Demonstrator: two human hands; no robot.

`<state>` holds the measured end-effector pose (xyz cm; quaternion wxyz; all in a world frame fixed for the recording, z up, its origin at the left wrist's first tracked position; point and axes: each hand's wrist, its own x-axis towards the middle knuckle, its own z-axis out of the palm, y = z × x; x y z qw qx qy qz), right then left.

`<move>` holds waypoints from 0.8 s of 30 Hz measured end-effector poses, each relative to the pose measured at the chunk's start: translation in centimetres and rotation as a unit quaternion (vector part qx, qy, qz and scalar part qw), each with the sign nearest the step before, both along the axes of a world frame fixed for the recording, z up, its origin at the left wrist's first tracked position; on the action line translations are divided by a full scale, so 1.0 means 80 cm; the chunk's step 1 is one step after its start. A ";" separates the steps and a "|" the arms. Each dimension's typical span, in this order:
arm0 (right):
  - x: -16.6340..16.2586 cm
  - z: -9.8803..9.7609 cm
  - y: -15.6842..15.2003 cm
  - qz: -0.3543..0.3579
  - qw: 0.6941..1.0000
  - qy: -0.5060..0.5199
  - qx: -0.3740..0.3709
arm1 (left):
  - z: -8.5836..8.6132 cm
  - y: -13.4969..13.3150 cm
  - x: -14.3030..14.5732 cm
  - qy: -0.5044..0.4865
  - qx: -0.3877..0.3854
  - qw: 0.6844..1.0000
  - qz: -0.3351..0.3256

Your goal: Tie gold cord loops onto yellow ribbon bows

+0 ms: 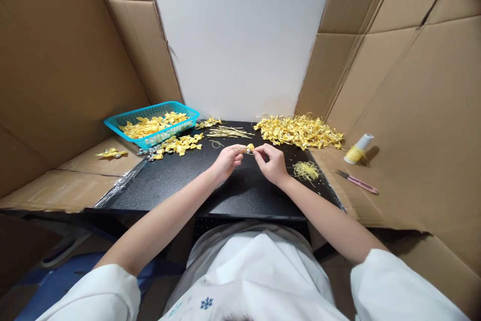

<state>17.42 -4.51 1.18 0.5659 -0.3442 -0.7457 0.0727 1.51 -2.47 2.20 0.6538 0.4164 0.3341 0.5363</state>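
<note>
Over the middle of the surface (180,186), the left hand (227,161) and right hand (273,163) meet, each grip pinched together on one small bow (250,147) held between them. The basket (112,123) at far left is part-filled with bows. The pile (298,131) at right looks unworked and large. Judged: much remains.

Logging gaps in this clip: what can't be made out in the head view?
All in the head view:
- The yellow piece pinched between left hand and right hand: too small and partly covered by fingertips, so its shape is unclear.
- The basket: its near wall hides the lower contents.
- The silver bits beside the basket: too small to identify.
- The snips: too small to tell whether they are open or shut.
</note>
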 end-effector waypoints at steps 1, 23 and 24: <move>0.000 0.000 0.000 -0.001 1.000 -0.001 0.004 | 0.000 0.000 0.000 -0.001 0.005 1.000 -0.002; 0.005 0.009 -0.011 0.037 0.997 -0.004 0.070 | 0.006 -0.011 -0.014 0.072 0.210 0.975 0.002; 0.005 0.009 -0.011 0.036 0.997 -0.005 0.067 | 0.005 -0.011 -0.014 0.073 0.213 0.974 0.002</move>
